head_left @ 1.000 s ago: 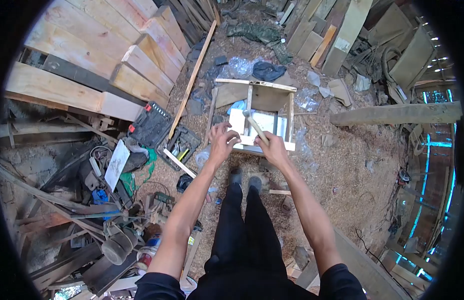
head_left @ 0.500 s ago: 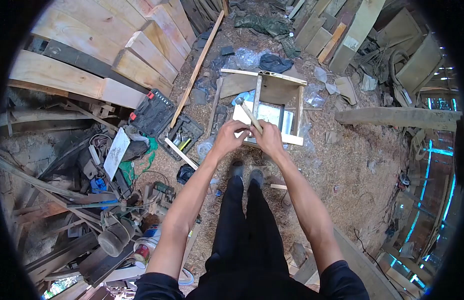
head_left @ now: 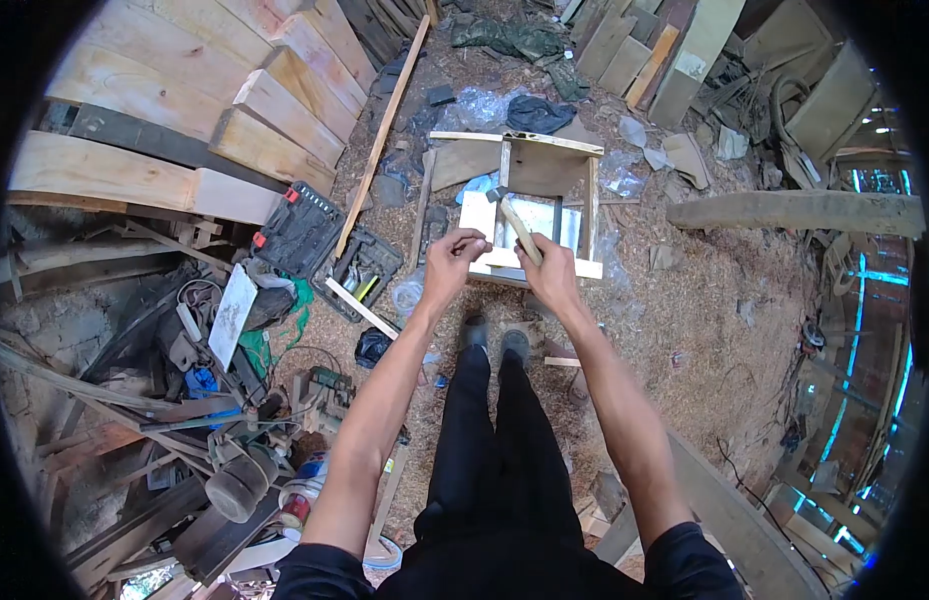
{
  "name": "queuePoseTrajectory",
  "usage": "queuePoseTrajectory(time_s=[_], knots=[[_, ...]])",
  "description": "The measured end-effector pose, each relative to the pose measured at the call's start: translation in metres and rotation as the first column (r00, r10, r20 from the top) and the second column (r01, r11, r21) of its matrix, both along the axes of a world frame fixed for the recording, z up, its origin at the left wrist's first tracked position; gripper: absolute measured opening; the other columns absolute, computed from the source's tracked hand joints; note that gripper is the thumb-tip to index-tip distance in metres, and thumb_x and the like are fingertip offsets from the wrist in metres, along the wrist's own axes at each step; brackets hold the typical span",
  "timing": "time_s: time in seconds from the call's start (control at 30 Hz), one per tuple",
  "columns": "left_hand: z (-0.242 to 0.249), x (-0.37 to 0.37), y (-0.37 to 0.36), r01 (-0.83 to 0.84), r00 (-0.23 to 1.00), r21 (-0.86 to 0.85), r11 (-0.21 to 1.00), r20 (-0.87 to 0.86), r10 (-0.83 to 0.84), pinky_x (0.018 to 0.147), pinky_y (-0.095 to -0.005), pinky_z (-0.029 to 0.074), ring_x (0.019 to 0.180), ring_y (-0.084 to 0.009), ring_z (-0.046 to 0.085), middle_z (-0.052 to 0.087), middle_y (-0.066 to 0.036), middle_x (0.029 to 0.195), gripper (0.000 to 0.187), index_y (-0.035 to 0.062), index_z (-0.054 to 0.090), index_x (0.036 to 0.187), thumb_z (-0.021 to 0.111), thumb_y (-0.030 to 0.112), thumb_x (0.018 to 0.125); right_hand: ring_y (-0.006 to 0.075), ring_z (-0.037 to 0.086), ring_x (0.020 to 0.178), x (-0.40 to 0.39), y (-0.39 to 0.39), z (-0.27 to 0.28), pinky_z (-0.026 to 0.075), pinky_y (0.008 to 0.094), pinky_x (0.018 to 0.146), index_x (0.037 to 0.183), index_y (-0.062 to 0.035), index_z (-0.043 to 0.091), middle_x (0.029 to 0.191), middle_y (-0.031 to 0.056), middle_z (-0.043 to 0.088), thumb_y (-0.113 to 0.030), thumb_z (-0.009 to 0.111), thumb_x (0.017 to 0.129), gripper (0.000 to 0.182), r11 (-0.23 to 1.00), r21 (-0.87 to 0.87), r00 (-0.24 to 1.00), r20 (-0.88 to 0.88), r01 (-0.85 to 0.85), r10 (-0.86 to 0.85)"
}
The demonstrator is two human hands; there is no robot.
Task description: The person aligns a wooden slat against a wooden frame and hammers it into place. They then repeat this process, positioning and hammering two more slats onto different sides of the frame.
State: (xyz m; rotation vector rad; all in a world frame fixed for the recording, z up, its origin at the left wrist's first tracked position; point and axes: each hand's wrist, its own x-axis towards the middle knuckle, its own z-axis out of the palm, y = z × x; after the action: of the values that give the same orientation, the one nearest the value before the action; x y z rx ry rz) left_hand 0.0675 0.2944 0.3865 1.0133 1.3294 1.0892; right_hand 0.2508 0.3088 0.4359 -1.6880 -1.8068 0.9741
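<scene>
My right hand (head_left: pixel 550 274) is wrapped round the wooden handle of a hammer (head_left: pixel 521 230). The hammer's head points away from me, over the front of a wooden box frame (head_left: pixel 591 268). At the front left corner of that frame, my left hand (head_left: pixel 452 262) has its thumb and fingertips pinched together. Whatever it may hold is too small to make out. The frame stands on the ground before my feet, with upright boards, a middle divider and a pale front rail. Inside it lie a white panel and something blue, partly hidden.
An opened black tool case (head_left: pixel 302 232) lies left of the frame, beside a long wooden strip (head_left: pixel 384 130). Stacked planks (head_left: pixel 164 90) lean at the upper left. Machinery and scrap (head_left: pixel 244 480) crowd the lower left. A thick beam (head_left: pixel 794 212) juts in from the right.
My hands have moved apart: the left shifted left, and the right slid slightly right with the hammer. The whole view has also tilted a little.
</scene>
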Motion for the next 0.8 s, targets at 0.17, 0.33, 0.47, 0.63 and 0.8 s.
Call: queuePoseTrajectory(time_s=[0.17, 0.33, 0.47, 0.63, 0.8], knots=[[-0.003, -0.001, 0.000, 0.035, 0.980, 0.045, 0.998, -0.200, -0.025, 0.072, -0.0260, 0.051, 0.082, -0.0130, 0.066, 0.071, -0.012, 0.088, 0.018, -0.0036, 0.066, 0.101, 0.066, 0.006, 0.086, 0.0331, 0.066, 0.070, 0.002, -0.003, 0.001, 0.049, 0.0397, 0.066, 0.099, -0.0015, 0.067, 0.077, 0.0213, 0.066, -0.016, 0.064, 0.087, 0.019, 0.997, -0.047, 0.995, -0.070, 0.067, -0.070], [0.010, 0.007, -0.005, 0.006, 0.988, 0.067, 0.998, -0.155, 0.005, 0.071, -0.0265, 0.053, 0.081, -0.0164, 0.069, 0.068, -0.012, 0.087, 0.020, -0.0037, 0.064, 0.098, 0.072, 0.004, 0.080, 0.0407, 0.065, 0.075, 0.004, -0.003, -0.004, 0.049, 0.0427, 0.066, 0.098, -0.0016, 0.064, 0.078, 0.0241, 0.064, -0.008, 0.061, 0.086, 0.015, 0.998, -0.033, 0.993, -0.103, 0.046, -0.049], [0.008, 0.015, -0.008, -0.028, 0.969, 0.212, 0.977, -0.236, 0.079, 0.068, -0.0317, 0.051, 0.077, -0.0189, 0.068, 0.068, -0.010, 0.081, 0.020, 0.0008, 0.065, 0.094, 0.073, 0.006, 0.078, 0.0332, 0.067, 0.071, 0.005, -0.003, -0.008, 0.049, 0.0388, 0.065, 0.100, -0.0013, 0.066, 0.078, 0.0215, 0.066, -0.014, 0.063, 0.087, 0.018, 0.998, -0.035, 0.997, -0.068, 0.047, -0.049], [0.000, 0.018, -0.010, 0.029, 0.896, 0.373, 0.927, -0.422, 0.141, 0.067, -0.0348, 0.047, 0.070, -0.0233, 0.067, 0.067, -0.008, 0.078, 0.016, 0.0048, 0.065, 0.088, 0.075, 0.007, 0.075, 0.0389, 0.065, 0.075, 0.004, -0.002, -0.007, 0.049, 0.0399, 0.065, 0.097, -0.0001, 0.065, 0.078, 0.0235, 0.064, -0.012, 0.063, 0.087, 0.016, 0.999, -0.002, 0.999, -0.027, 0.034, -0.034], [0.001, 0.016, -0.011, 0.054, 0.880, 0.386, 0.921, -0.454, 0.138, 0.068, -0.0358, 0.047, 0.074, -0.0241, 0.066, 0.067, -0.007, 0.078, 0.014, 0.0055, 0.066, 0.087, 0.074, 0.009, 0.076, 0.0455, 0.060, 0.076, 0.003, -0.002, -0.011, 0.048, 0.0459, 0.065, 0.093, 0.0009, 0.061, 0.076, 0.0260, 0.061, -0.005, 0.062, 0.083, 0.012, 0.999, 0.045, 0.997, -0.074, 0.025, -0.022]])
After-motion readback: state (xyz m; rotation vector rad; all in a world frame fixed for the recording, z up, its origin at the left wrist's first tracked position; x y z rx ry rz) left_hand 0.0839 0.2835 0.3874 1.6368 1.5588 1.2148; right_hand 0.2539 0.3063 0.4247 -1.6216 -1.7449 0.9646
